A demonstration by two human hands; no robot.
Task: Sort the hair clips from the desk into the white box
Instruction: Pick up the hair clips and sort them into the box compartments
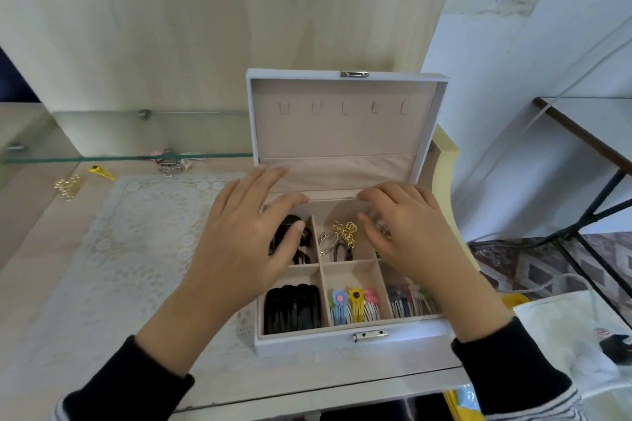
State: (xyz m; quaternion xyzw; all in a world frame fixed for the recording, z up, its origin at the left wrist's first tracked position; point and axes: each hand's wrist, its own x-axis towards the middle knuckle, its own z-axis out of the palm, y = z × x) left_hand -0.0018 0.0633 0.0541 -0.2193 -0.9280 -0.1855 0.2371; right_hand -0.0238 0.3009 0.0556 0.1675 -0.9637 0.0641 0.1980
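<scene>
- The white box (307, 342) sat on the desk (30, 284) with its long axis running left to right. Its front latch faced the person and its lid stood open at the far side.
- In the front-left compartment, black snap clips (292, 309) lay side by side, their long axes pointing away from the person.
- The flower clips (354, 305) in the front-middle compartment lay the same way, flower ends at the far side. More coloured clips (410, 304) filled the front-right one.
- Gold clips (346, 232) and a silver one sat in the back-middle compartment.
- The left hand (246, 243) was spread wide over the back-left compartment, fingers straight, thumb over black claw clips (285, 243).
- The right hand (407, 236) hovered over the back-right compartment with fingers curled; whether it held anything could not be told.
- A yellow clip (102, 173) lay on the desk well to the left of the box, long axis slanting. A gold cluster (70, 186) lay just beside it.
- Further clips (171, 161) sat under the edge of the glass shelf (102, 143).
- A lace mat (136, 232) covered the desk beneath the box.
</scene>
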